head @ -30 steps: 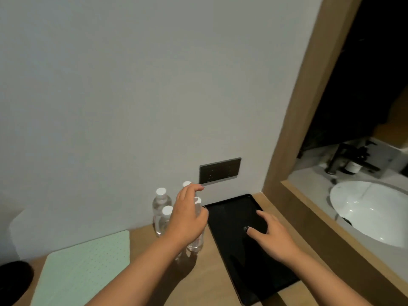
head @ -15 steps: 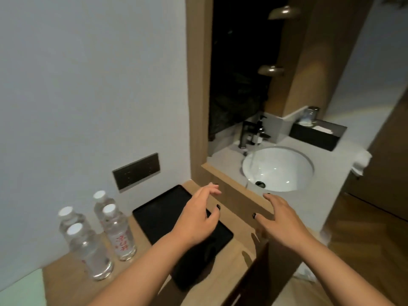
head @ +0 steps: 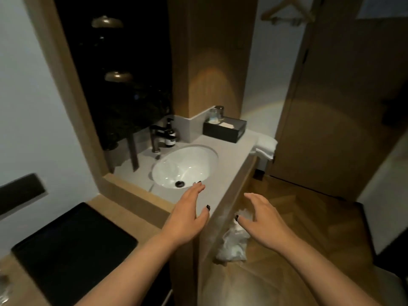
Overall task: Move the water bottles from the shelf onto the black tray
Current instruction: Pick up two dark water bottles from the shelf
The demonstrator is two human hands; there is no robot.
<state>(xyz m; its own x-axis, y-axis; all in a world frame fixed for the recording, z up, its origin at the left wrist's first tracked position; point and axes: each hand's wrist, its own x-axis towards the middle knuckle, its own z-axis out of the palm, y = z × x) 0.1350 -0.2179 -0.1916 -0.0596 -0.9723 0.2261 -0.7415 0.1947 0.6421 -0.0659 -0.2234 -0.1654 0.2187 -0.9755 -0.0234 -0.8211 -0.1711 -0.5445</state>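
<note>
both hands are up in the air holding nothing, fingers loosely spread: left hand (head: 187,219) over the grey counter (head: 229,164) by the white sink (head: 184,165), right hand (head: 262,221) over the floor. black tray (head: 72,246) sits bare at lower left, bottles barely visible at the frame edge.

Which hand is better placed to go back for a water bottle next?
Probably the left hand: it hangs open nearer the flat black rectangular tray, on the side where a sliver of clear plastic bottle shows. The right hand, also open, hangs over the wooden floor.
</note>
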